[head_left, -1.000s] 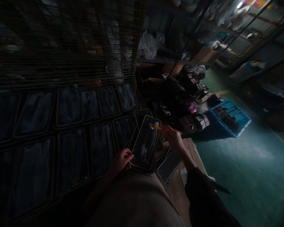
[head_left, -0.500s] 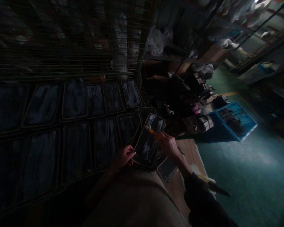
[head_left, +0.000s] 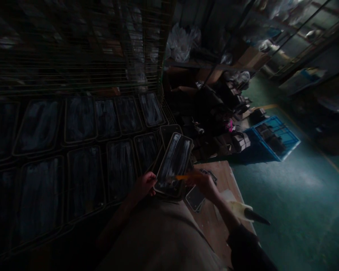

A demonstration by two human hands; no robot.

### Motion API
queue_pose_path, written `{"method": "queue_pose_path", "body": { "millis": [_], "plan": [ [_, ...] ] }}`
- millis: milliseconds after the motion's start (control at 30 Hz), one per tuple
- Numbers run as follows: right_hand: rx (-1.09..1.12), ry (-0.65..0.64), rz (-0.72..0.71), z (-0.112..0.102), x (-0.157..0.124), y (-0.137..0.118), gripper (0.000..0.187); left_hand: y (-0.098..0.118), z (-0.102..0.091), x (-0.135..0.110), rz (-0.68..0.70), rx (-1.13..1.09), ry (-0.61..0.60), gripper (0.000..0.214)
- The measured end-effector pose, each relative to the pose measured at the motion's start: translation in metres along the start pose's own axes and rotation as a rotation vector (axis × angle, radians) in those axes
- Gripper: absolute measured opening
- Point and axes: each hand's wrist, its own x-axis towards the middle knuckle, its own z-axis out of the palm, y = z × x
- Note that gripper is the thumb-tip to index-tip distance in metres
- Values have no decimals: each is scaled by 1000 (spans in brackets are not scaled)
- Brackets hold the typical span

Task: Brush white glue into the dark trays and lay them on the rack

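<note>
My left hand (head_left: 143, 186) grips the near left corner of a dark rectangular panel (head_left: 173, 162) with a pale rim, smeared with whitish streaks. It rests on a stack of similar panels (head_left: 169, 194) over my lap. My right hand (head_left: 202, 181) is closed on a small brush with an orange handle (head_left: 183, 177), whose tip lies on the panel's near end. Rows of coated panels (head_left: 84, 150) lie flat on a wire rack to my left.
A wooden bench top (head_left: 217, 195) on my right carries more uncoated panels (head_left: 196, 197) and a pale bottle with a dark nozzle (head_left: 243, 211). Beyond are a blue crate (head_left: 274, 137), cluttered shelves (head_left: 214, 71) and a green floor (head_left: 293, 195). The scene is very dim.
My right hand has drawn the brush from the far end of the panel down to its near end. White streaks now cover more of the panel. My left hand has stayed in place.
</note>
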Motion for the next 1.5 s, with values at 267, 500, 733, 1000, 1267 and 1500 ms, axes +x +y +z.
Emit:
{"method": "queue_pose_path", "body": {
  "millis": [267,500,733,1000,1267,1500],
  "plan": [
    [-372,476,-251,-48,78,5,30,-4,2,2,-9,55,32,23],
    [-618,268,-322,-32,67,-1,27,-3,6,-2,-15,58,66,21],
    [-334,-11,-242,-38,6,-14,25,0,10,-7,27,68,106,24],
    [-560,144,-318,-36,18,0,25,3,10,-11,-66,66,129,29],
    [-253,-211,-225,2,-52,-16,25,7,16,-15,-64,-49,186,33],
    [-82,23,-233,9,-23,-6,24,8,16,-15,-88,-33,205,34]
  ]
}}
